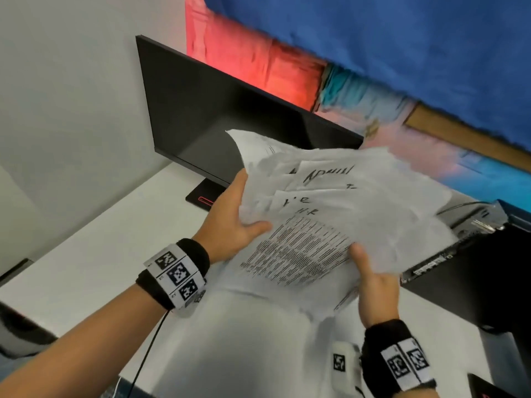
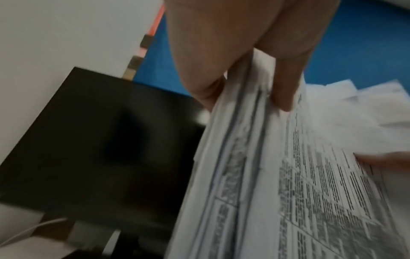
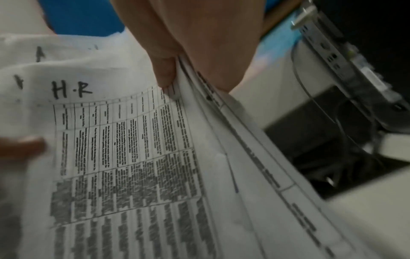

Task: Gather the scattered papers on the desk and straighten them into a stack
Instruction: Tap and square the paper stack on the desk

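A loose bundle of white papers [image 1: 324, 214], some printed with tables and some with black handwriting, is held up above the white desk [image 1: 86, 254]. My left hand [image 1: 238, 216] grips its left edge, thumb on top and fingers underneath. My right hand [image 1: 370, 271] pinches the bundle's near right edge, thumb on the printed top sheet. The left wrist view shows my left hand [image 2: 246, 98] pinching the fanned sheet edges [image 2: 239, 175]. In the right wrist view, my right hand [image 3: 190, 77] pinches the papers [image 3: 133, 157] beside the handwritten letters. The sheets are uneven and splayed.
A dark monitor [image 1: 218, 122] on a red-trimmed stand [image 1: 205, 196] stands at the back of the desk. A black computer case with its ports and cables [image 1: 459, 254] sits to the right. Colourful cloth [image 1: 373, 53] hangs behind.
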